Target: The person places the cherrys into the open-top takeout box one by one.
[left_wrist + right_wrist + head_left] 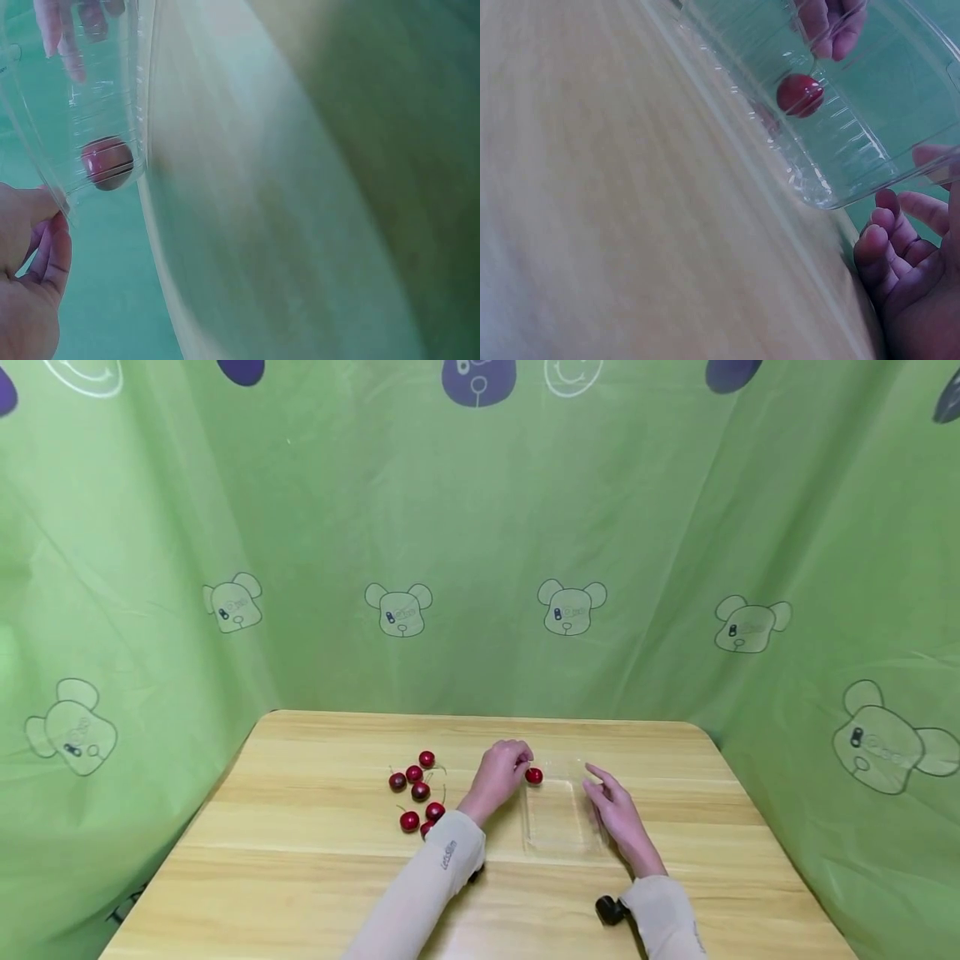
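My left hand point(501, 774) pinches the stem of a red cherry point(534, 776), its fingertips over the left edge of a clear plastic container point(564, 846). Seen through the clear wall in the right wrist view, the cherry point(801, 95) hangs below those fingertips, inside the container. Close by the container's right edge is my right hand point(619, 814). Its thumb lies at the rim in the right wrist view, and its fingers point(872, 244), loosely bent, are outside the wall. Several dark red cherries point(420, 792) with stems lie left of my left forearm.
The wooden table point(300, 893) has its far edge close to a green curtain point(480, 668), which also hangs along both sides. A small black device point(610, 910) sits by my right wrist. The left sleeve point(427, 885) partly covers one loose cherry.
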Demonstrator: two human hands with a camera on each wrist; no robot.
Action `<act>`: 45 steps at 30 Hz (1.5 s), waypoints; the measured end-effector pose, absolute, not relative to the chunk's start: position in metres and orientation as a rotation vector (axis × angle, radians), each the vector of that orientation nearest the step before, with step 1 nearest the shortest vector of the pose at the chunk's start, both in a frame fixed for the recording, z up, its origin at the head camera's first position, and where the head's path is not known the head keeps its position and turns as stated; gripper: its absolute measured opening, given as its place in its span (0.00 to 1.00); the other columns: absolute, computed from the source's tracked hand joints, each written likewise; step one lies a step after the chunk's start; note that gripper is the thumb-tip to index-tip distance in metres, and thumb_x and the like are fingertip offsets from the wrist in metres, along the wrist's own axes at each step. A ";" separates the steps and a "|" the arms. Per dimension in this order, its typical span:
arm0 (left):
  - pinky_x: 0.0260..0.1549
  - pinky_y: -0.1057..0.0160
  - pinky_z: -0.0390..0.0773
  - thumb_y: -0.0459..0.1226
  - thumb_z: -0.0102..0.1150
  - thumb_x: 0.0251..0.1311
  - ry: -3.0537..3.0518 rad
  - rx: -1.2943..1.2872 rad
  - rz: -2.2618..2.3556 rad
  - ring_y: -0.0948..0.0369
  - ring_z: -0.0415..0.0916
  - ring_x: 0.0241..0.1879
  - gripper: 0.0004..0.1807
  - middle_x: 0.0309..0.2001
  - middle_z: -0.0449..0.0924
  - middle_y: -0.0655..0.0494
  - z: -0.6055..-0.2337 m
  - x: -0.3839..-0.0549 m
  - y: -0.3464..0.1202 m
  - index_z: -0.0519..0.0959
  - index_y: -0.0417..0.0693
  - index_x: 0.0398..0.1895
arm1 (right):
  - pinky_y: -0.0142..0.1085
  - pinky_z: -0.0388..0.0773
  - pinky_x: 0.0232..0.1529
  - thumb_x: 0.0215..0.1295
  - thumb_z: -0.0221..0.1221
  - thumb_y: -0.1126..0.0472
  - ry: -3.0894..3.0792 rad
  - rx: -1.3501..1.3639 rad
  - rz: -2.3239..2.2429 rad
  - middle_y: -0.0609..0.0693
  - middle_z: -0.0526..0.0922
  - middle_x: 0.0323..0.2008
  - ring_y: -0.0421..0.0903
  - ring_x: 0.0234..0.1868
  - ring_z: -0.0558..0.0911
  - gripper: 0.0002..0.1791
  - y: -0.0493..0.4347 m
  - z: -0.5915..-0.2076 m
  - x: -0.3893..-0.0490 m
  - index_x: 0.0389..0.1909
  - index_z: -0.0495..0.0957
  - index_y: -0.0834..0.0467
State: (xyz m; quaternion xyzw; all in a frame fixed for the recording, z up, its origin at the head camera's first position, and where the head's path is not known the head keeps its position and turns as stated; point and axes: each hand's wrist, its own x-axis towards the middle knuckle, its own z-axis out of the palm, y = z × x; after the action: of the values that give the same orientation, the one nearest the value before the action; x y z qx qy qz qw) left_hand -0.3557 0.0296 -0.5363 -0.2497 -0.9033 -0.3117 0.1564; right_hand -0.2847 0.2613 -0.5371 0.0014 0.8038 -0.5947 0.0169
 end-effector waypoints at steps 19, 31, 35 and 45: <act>0.46 0.66 0.81 0.34 0.67 0.67 -2.580 -0.695 -0.929 0.59 0.81 0.44 0.06 0.42 0.87 0.55 -0.531 -0.354 0.025 0.85 0.48 0.45 | 0.36 0.78 0.32 0.82 0.51 0.49 2.584 -0.001 -1.832 0.55 0.74 0.31 0.43 0.20 0.73 0.31 0.271 -0.569 -0.303 0.79 0.60 0.57; 0.48 0.62 0.83 0.34 0.66 0.68 -2.570 -0.665 -0.953 0.58 0.82 0.44 0.08 0.44 0.87 0.54 -0.513 -0.351 -0.017 0.84 0.48 0.48 | 0.36 0.77 0.31 0.81 0.52 0.47 2.587 0.002 -1.834 0.55 0.74 0.32 0.42 0.21 0.73 0.32 0.270 -0.571 -0.304 0.79 0.61 0.57; 0.49 0.58 0.83 0.34 0.65 0.68 -2.597 -0.643 -0.971 0.56 0.83 0.46 0.10 0.46 0.87 0.52 -0.506 -0.350 -0.044 0.84 0.46 0.51 | 0.39 0.79 0.31 0.82 0.51 0.52 2.547 0.001 -1.826 0.60 0.75 0.32 0.47 0.21 0.75 0.31 0.266 -0.551 -0.296 0.79 0.59 0.60; 0.58 0.48 0.81 0.36 0.59 0.74 -2.725 -0.538 -0.960 0.51 0.82 0.53 0.13 0.52 0.85 0.49 -0.504 -0.348 -0.132 0.82 0.45 0.57 | 0.40 0.79 0.31 0.82 0.51 0.56 2.527 0.012 -1.804 0.62 0.75 0.34 0.49 0.23 0.77 0.31 0.260 -0.533 -0.285 0.79 0.58 0.63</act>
State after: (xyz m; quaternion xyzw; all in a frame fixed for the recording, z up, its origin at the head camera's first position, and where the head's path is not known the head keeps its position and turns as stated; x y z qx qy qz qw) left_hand -0.3476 -0.1324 -0.5038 -0.1822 -0.9224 -0.3251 0.1012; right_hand -0.2854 0.2601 -0.5332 0.0039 0.8138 -0.5809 0.0182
